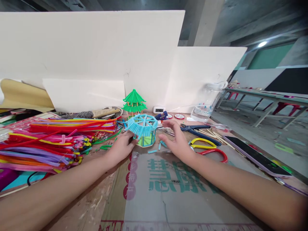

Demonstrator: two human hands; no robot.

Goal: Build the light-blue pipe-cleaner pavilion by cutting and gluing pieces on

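A small pavilion model [142,125] with a light-blue roof of short fuzzy sticks and a green floor stands at the centre. My left hand [122,145] grips its left side, the thumb in front and the fingertips partly hidden behind. To the right of the model, my right hand [177,138] is open, with curved fingers apart and nothing seen between them. Short blue pieces [152,151] lie between the hands. Behind the right hand's fingertips is a dark-blue glue gun [161,115]. A green tiered pavilion model [134,102] stands behind the blue one.
Bundles of coloured pipe cleaners [48,144] fill the left. To the right lie scissors with yellow and red handles [214,153], pliers [201,132], wooden sticks [218,136] and a phone [257,155]. A water bottle [207,102] and small clock [158,109] stand before white boards [96,48].
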